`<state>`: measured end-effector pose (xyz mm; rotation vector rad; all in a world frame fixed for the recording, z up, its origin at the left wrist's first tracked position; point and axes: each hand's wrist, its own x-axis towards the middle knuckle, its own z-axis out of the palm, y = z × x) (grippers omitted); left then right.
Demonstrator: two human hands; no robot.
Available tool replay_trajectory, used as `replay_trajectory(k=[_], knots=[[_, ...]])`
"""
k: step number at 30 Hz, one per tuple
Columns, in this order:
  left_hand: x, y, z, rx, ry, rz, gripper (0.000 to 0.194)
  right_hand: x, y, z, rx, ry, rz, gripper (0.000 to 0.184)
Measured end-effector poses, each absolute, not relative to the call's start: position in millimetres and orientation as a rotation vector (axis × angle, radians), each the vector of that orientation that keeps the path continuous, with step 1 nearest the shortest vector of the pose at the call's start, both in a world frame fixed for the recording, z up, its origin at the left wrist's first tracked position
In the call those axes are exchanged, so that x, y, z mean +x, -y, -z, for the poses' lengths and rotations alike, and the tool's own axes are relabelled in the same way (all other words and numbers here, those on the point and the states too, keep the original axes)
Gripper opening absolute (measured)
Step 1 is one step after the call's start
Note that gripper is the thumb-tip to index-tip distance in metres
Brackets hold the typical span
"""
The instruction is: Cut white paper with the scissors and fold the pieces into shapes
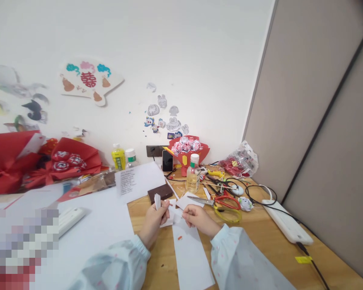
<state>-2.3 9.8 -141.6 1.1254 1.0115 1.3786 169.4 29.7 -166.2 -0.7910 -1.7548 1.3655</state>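
Note:
My left hand [156,220] is closed around a small folded white paper piece [157,200] that sticks up above the fingers. My right hand [196,218] is curled in a pinch just to its right, over the top of a long white paper strip [191,257] lying on the wooden table [260,233]. What the right fingers pinch is too small to make out. Both sleeves are pale with small pink dots. A small red scrap [179,238] lies on the strip.
Red-handled scissors [222,201], a yellow tape ring [230,215], a clear bottle [193,174], a dark brown box [159,192], a phone [167,160] and cables lie behind my hands. A white power strip [287,226] sits right. Red paper bouquets [65,161] stand left.

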Motion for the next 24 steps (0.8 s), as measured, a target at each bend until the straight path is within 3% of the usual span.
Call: replay_trajectory(k=[12,24], knots=[[1,-8,141,1.315,-1.139,-1.233,0.045,157,-27,174,-0.774,1.737,-1.454,0.042],[-15,-17,137,1.061,-1.004,-1.499,0.036,164,-26,164,-0.853,1.752,-1.132,0.034]])
